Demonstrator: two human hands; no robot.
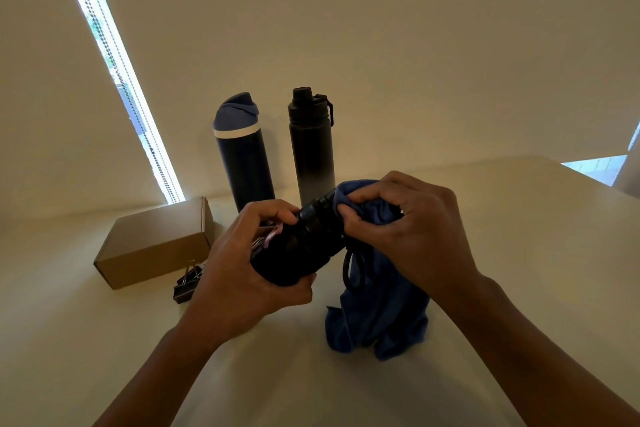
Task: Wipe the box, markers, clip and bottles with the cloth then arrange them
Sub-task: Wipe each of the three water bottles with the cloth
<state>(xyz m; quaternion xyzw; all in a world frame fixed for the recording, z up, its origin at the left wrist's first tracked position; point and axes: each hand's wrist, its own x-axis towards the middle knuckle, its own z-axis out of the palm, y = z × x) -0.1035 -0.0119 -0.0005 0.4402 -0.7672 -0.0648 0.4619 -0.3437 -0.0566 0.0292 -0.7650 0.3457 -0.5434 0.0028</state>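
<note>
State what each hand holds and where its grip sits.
Left hand grips the black bottle round its body, tilted. Right hand pinches the blue cloth against the bottle's cap end.

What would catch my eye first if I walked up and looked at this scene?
Most likely the two hands in the middle: the left hand grips a black bottle held on its side, while the right hand presses a blue cloth onto its cap end. Behind them two tall bottles stand upright, a blue-lidded bottle and a black gradient bottle. To the left lies a cardboard box with a black binder clip in front.
</note>
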